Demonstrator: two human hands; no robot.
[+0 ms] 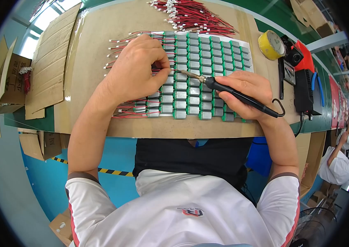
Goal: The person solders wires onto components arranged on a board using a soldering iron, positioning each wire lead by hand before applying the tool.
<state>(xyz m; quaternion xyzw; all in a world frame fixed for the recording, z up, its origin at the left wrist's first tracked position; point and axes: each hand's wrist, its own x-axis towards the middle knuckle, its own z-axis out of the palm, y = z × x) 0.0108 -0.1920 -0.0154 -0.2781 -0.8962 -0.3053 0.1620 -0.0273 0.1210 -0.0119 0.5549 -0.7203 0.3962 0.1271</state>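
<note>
- The surface (100, 37) is covered in brown card, and a white tray (246, 41) of small grey and green motors (191, 88) lies on it; I count about nine rows, though my hands hide too many for an exact total
- One loose bundle of red wires (195, 16) sits beyond the tray, one yellow tape roll (271, 44) to its right, one black and red iron station (304, 82) past that
- My right hand (246, 92) has its grip closed around one soldering iron (224, 88), tip down among the middle motors
- My left hand (135, 70) pinches one thin wire (160, 71) just beside that tip
- Risk, I judge: the hot tip sits near my left fingertips, so a slip could burn them or bridge neighbouring terminals
</note>
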